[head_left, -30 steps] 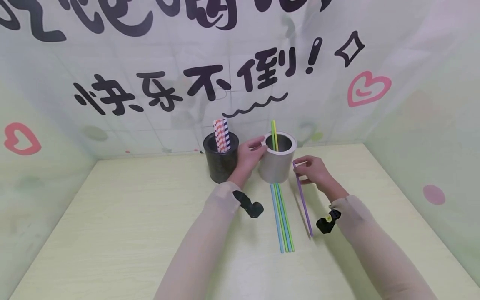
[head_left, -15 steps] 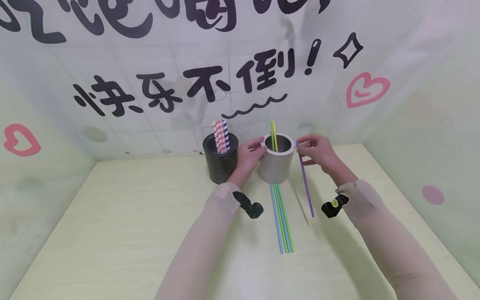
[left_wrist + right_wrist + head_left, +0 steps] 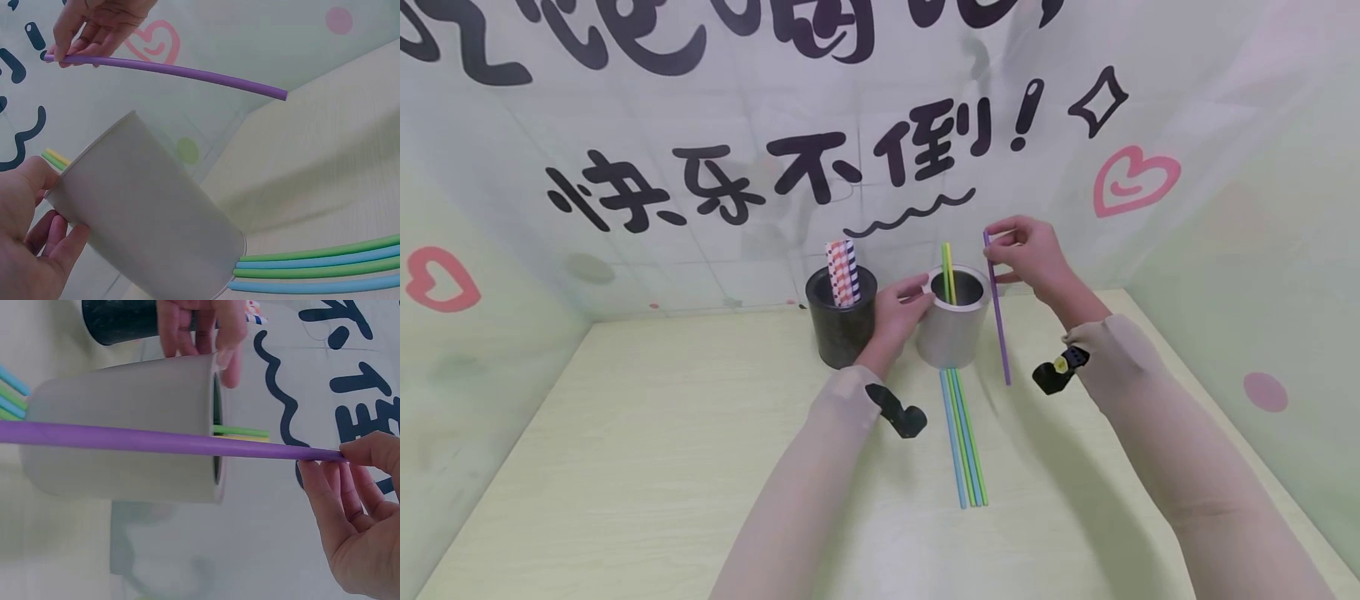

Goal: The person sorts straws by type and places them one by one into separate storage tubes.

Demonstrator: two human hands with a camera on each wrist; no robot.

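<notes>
My right hand (image 3: 1033, 257) pinches a purple drinking straw (image 3: 999, 321) near its top end. The straw hangs steeply, its lower end off the table, just right of the grey cup (image 3: 953, 337). With thumb and fingers my left hand (image 3: 901, 315) holds that cup by the left side of its rim. A green and a yellow straw (image 3: 953, 287) stand inside, leaning on the rim. In the right wrist view the purple straw (image 3: 162, 440) crosses in front of the cup. Several green and blue straws (image 3: 966, 442) lie side by side before the cup.
Left of the grey cup stands a black cup (image 3: 842, 340) containing several patterned paper straws (image 3: 843, 271). Behind both cups, a printed white sheet (image 3: 722, 275) rises from the rear edge of the pale wooden table (image 3: 685, 433).
My right hand has lifted the purple straw from near the table to above rim height, drifting right and then back left. My left hand and the grey cup have stayed in place.
</notes>
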